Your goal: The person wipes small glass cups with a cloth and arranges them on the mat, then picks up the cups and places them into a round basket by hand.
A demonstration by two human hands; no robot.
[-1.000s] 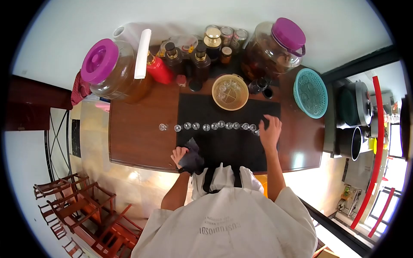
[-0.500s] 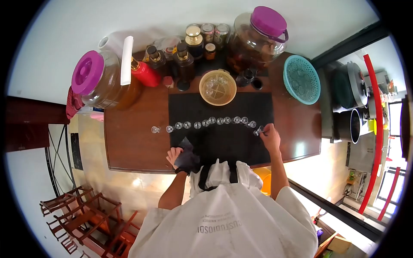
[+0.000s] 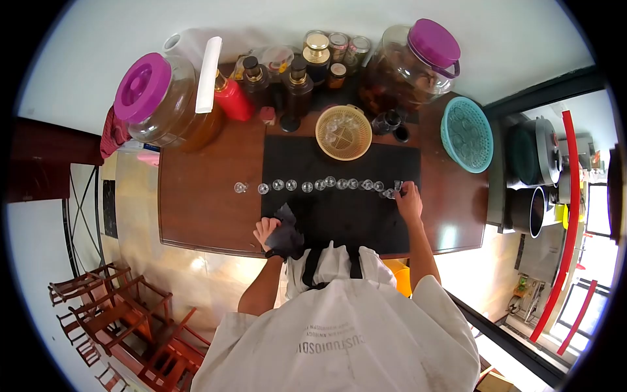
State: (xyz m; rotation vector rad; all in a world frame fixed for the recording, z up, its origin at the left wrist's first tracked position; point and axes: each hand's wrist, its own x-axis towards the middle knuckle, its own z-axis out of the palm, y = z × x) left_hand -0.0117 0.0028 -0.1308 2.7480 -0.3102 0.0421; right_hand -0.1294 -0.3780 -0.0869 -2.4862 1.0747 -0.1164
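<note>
My right hand [image 3: 409, 201] pinches a small clear glass [image 3: 397, 186] at the right end of a curved row of small glasses. The neighbouring glass [image 3: 389, 194] stands close beside its fingertips. Several more of these glasses [image 3: 307, 187] run leftward across a black mat [image 3: 339, 225]. The leftmost glass [image 3: 241, 187] is on the bare wood beyond the mat. Near the front table edge, my left hand [image 3: 266, 231] is closed on a dark cloth [image 3: 285, 236], which hides part of the palm and wrist.
A tan basket [image 3: 343, 153] with glasses sits behind the row. A turquoise basket [image 3: 484, 134] holding glasses is at right. Two large purple-lidded jars [image 3: 176, 124] [image 3: 405, 65], a red bottle [image 3: 233, 99] and dark bottles [image 3: 298, 91] line the back of the wooden table [image 3: 202, 219].
The whole view has shifted and tilted slightly. At the right end of the row, my right hand has moved a little with the glass. My left hand stays with the cloth.
</note>
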